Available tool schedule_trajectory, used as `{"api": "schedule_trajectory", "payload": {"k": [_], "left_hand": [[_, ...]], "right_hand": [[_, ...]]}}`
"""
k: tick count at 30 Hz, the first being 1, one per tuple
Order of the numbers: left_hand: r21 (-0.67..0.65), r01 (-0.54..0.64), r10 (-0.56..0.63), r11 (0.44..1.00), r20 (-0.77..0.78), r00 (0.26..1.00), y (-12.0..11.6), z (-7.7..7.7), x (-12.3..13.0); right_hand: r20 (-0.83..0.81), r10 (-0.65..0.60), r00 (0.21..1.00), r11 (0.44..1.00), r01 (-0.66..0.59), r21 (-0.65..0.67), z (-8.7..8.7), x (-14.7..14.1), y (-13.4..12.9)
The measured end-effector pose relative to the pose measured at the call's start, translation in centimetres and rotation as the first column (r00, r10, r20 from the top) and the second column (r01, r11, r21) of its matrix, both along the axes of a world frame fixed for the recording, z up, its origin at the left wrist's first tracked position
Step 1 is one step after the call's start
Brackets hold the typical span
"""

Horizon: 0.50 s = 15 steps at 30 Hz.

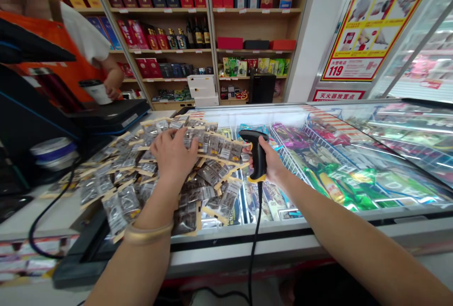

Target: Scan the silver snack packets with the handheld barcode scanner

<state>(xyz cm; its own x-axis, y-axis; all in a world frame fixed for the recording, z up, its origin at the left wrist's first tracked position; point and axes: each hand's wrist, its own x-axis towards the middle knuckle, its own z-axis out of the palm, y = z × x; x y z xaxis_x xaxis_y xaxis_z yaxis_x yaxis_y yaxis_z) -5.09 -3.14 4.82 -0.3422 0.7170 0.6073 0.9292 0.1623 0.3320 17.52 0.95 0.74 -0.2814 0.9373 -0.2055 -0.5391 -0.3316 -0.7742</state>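
A large heap of small clear packets on cardboard strips [134, 169] covers the counter and the left end of a glass-topped freezer. My left hand [175, 155] lies on the heap with its fingers spread, touching a strip of packets [219, 147]. That strip reaches right toward the scanner. In my right hand [272, 160] is a black and yellow barcode scanner [259, 157], held by its handle, its head pointing left above the glass. A black cable [255, 235] hangs from the handle.
Frozen goods in baskets lie under the freezer glass [339, 178]. At the left are rolls of tape [54, 153], dark checkout equipment and a looping cable. Behind it, a person in an orange apron [67, 79] holds a cup [95, 91]. Shelves with boxes stand at the back.
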Motion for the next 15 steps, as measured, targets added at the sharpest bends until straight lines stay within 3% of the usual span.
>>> {"api": "schedule_trajectory", "payload": {"k": [8, 12, 15], "left_hand": [[0.136, 0.052, -0.058, 0.989, 0.045, 0.997, -0.5, 0.6, 0.6], [0.233, 0.241, -0.240, 0.942, -0.035, 0.970, -1.1, 2.4, 3.5], [0.254, 0.446, -0.438, 0.858, -0.091, 0.895, -1.4, 3.7, 7.2]], "right_hand": [[-0.026, -0.022, 0.999, 0.999, 0.023, 0.041, 0.5, 1.1, 0.0], [-0.012, -0.052, 0.999, 0.995, 0.053, 0.087, 1.1, 3.0, 0.6], [0.002, -0.077, 0.997, 0.992, 0.077, 0.105, 1.3, 4.9, 0.7]]}}
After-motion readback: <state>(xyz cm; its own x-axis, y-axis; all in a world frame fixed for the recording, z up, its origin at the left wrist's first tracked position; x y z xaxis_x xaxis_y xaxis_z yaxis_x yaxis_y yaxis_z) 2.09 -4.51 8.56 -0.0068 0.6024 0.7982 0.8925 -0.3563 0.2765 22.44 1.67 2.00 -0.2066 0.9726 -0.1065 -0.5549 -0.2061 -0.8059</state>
